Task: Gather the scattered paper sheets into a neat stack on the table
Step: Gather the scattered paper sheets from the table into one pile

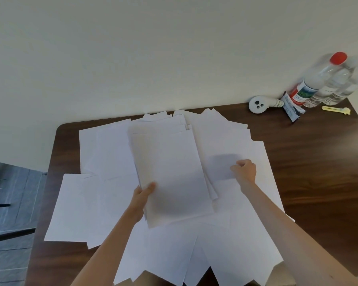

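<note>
Dark wood-grain table (318,172) with rounded corners, set against a plain cream wall (132,48); grey flooring (8,203) shows at left. Loose paper sheets (74,203) lie fanned and overlapping across most of the tabletop. The left hand (142,195) grips a gathered stack (170,172) by its lower-left edge, thumb on top, above the spread's centre. The right hand (245,171) hovers over the sheets just right of the stack, fingers curled; whether they pinch one cannot be told. At the far right corner: water bottles (318,79), white round device (258,104), dark packet (291,109), yellow clip (336,110).
</note>
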`<state>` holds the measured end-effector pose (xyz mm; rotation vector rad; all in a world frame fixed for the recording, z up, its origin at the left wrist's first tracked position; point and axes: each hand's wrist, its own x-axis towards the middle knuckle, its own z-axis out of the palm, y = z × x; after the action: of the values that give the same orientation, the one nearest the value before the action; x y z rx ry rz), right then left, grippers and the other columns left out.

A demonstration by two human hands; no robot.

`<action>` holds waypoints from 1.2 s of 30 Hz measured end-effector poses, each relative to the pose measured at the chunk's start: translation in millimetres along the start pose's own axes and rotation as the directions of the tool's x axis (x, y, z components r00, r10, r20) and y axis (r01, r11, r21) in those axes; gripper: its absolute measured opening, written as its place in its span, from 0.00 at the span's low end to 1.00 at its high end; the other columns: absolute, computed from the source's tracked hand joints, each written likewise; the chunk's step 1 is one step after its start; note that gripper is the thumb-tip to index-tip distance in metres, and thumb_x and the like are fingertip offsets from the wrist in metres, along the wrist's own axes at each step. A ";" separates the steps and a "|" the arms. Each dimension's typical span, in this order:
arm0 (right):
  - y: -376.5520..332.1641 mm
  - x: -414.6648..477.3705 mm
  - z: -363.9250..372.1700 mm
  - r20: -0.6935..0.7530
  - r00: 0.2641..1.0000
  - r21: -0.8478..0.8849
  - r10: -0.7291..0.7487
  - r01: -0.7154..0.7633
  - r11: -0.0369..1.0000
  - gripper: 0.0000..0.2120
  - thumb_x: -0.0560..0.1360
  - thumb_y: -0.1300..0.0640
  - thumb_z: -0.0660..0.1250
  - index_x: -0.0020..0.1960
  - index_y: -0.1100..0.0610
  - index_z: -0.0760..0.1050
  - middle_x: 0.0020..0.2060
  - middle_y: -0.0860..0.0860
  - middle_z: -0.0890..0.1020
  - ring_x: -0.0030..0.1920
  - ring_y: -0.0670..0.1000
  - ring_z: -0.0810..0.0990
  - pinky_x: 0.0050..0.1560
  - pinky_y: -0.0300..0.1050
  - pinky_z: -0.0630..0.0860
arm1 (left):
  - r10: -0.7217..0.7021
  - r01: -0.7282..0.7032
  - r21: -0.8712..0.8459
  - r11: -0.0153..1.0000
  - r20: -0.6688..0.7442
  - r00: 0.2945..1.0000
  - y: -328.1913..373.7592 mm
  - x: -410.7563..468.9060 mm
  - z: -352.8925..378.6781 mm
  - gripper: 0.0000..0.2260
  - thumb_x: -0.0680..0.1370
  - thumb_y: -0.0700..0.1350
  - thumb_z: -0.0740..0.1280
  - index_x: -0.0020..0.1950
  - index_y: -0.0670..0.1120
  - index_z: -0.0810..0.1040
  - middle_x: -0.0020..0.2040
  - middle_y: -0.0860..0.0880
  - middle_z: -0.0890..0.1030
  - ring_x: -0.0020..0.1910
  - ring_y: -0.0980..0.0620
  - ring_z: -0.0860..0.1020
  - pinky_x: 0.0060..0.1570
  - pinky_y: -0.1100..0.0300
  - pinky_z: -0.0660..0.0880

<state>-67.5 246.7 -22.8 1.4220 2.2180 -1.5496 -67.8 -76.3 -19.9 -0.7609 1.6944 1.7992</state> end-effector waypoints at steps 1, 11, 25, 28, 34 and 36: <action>1.0 -0.1 0.2 0.036 0.999 0.061 0.030 -0.032 0.998 0.04 0.69 0.68 0.66 0.43 0.63 0.73 0.42 0.55 0.71 0.41 0.56 0.71 0.43 0.49 0.72 | 0.005 -0.005 -0.003 1.000 -0.003 1.000 0.4 -1.0 1.0 0.10 0.80 0.41 0.65 0.60 0.41 0.76 0.48 0.45 0.83 0.45 0.47 0.82 0.40 0.57 0.79; 17.5 -6.1 -27.8 -0.169 0.986 -0.133 -0.007 -0.016 0.991 0.16 0.71 0.67 0.67 0.59 0.62 0.73 0.59 0.57 0.70 0.54 0.57 0.74 0.46 0.47 0.73 | 0.078 -0.079 -0.015 0.997 -0.042 0.996 3.8 -5.3 5.1 0.08 0.80 0.41 0.65 0.59 0.43 0.78 0.49 0.46 0.83 0.49 0.45 0.81 0.49 0.51 0.77; 18.7 12.8 -56.1 -0.006 0.987 -0.049 0.162 -0.162 0.985 0.13 0.72 0.58 0.71 0.52 0.64 0.73 0.49 0.58 0.75 0.45 0.55 0.77 0.41 0.47 0.78 | 0.087 -0.081 0.091 0.993 -0.069 0.994 -1.8 -5.0 28.4 0.09 0.80 0.39 0.64 0.60 0.45 0.76 0.48 0.48 0.81 0.47 0.48 0.79 0.44 0.56 0.76; 17.9 11.7 -59.9 0.067 0.984 -0.044 0.164 -0.162 0.986 0.11 0.74 0.57 0.70 0.38 0.62 0.72 0.34 0.57 0.77 0.32 0.51 0.74 0.40 0.46 0.75 | 0.096 -0.087 0.111 0.990 -0.085 0.992 -1.0 -5.3 31.3 0.08 0.80 0.39 0.64 0.58 0.46 0.75 0.47 0.50 0.81 0.46 0.48 0.78 0.44 0.56 0.75; 23.5 6.7 -66.5 0.232 0.964 0.013 0.133 -0.140 0.990 0.12 0.73 0.58 0.72 0.35 0.57 0.73 0.33 0.52 0.77 0.33 0.50 0.73 0.33 0.40 0.67 | 0.115 -0.098 0.136 0.986 -0.122 0.986 -3.5 -4.1 34.4 0.09 0.80 0.38 0.64 0.60 0.44 0.75 0.47 0.48 0.80 0.47 0.47 0.77 0.46 0.55 0.74; 27.3 4.7 -67.0 0.258 0.965 0.020 0.047 -0.054 0.998 0.08 0.73 0.60 0.72 0.36 0.57 0.77 0.36 0.52 0.81 0.37 0.53 0.78 0.37 0.44 0.75 | 0.116 -0.099 0.131 0.986 -0.130 0.985 -2.8 -6.5 36.8 0.09 0.80 0.38 0.64 0.60 0.44 0.75 0.48 0.46 0.80 0.48 0.45 0.77 0.50 0.53 0.73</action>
<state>-23.1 303.0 -11.8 1.1939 2.0036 -1.6468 -62.5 -39.5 -15.4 -0.7678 1.9514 1.7275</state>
